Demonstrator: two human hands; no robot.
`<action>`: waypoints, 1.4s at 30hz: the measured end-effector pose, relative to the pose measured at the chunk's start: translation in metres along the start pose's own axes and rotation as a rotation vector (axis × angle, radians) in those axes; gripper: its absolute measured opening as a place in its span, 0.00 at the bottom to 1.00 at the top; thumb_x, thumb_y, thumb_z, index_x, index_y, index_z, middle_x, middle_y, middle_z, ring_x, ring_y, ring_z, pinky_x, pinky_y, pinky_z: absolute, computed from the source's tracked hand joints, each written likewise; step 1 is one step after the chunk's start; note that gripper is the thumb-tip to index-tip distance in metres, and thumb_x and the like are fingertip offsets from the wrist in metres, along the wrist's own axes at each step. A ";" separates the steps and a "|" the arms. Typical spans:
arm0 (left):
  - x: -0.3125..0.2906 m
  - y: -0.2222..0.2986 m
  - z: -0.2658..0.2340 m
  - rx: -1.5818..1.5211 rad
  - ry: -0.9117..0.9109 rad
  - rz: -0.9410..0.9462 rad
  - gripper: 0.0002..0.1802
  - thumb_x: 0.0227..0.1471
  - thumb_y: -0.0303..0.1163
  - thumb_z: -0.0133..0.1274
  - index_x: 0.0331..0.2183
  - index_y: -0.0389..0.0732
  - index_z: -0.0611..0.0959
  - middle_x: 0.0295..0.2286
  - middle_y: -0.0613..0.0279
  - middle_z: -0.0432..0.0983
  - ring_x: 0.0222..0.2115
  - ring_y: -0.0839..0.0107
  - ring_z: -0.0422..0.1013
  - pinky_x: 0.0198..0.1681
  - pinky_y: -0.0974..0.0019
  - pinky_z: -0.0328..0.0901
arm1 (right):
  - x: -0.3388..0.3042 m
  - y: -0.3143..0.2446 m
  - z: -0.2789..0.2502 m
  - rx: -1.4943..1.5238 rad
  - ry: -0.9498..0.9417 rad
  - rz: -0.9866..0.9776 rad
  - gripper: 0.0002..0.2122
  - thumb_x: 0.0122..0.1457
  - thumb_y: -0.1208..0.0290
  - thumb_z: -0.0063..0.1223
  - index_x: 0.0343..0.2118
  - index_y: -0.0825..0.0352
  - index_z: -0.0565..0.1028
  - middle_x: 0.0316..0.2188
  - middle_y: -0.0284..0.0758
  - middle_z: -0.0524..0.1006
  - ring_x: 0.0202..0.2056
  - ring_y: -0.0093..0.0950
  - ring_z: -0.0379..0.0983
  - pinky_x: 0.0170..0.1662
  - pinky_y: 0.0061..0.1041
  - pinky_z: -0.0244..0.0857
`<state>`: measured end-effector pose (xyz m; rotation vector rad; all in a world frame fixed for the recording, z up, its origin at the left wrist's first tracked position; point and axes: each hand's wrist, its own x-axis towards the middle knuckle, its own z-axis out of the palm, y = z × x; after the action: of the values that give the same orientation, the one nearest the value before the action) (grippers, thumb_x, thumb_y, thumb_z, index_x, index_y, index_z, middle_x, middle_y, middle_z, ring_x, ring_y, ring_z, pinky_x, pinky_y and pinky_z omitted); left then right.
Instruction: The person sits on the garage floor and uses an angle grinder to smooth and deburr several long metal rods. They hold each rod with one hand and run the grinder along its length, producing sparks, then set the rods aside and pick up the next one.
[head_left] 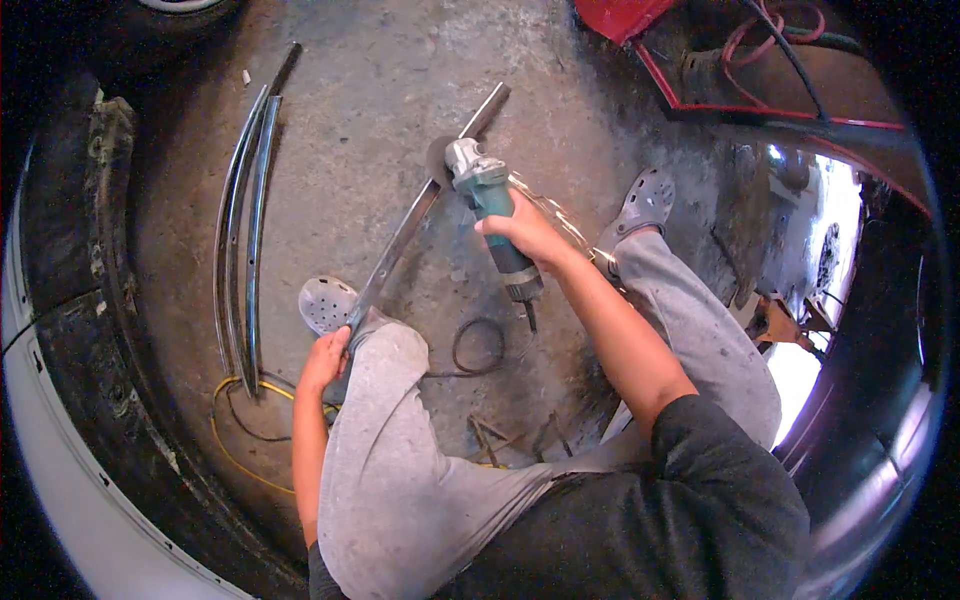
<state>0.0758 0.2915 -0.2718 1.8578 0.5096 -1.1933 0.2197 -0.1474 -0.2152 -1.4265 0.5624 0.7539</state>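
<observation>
My right hand (522, 228) is wrapped round the teal body of an angle grinder (492, 205). The grinder's disc (438, 160) meets a long, narrow metal strip (402, 233), and sparks fly off toward my right foot. Near my left knee, my left hand (326, 358) is closed on the lower end of that strip. The strip slants up and away to the right across the floor; part of it is hidden behind the disc and the grinder head.
Several long, curved metal strips (262, 220) lie on the concrete floor at left. A yellow cord (222, 430) and a black cable (480, 366) curl nearby. Metal stands (490, 438) are between my legs. Red bodywork (690, 100) is at far right; a dark panel (110, 300) borders the left.
</observation>
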 end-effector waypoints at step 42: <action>0.001 0.005 -0.003 -0.098 -0.089 -0.057 0.32 0.68 0.58 0.43 0.26 0.39 0.75 0.14 0.66 0.67 0.12 0.75 0.62 0.17 0.67 0.60 | 0.041 -0.026 -0.076 -0.158 0.113 -0.037 0.30 0.49 0.61 0.67 0.54 0.66 0.68 0.35 0.34 0.76 0.33 0.25 0.74 0.37 0.31 0.71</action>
<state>0.0814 0.2911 -0.2696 1.7097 0.5637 -1.2607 0.2730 -0.2177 -0.2350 -1.6293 0.5714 0.7043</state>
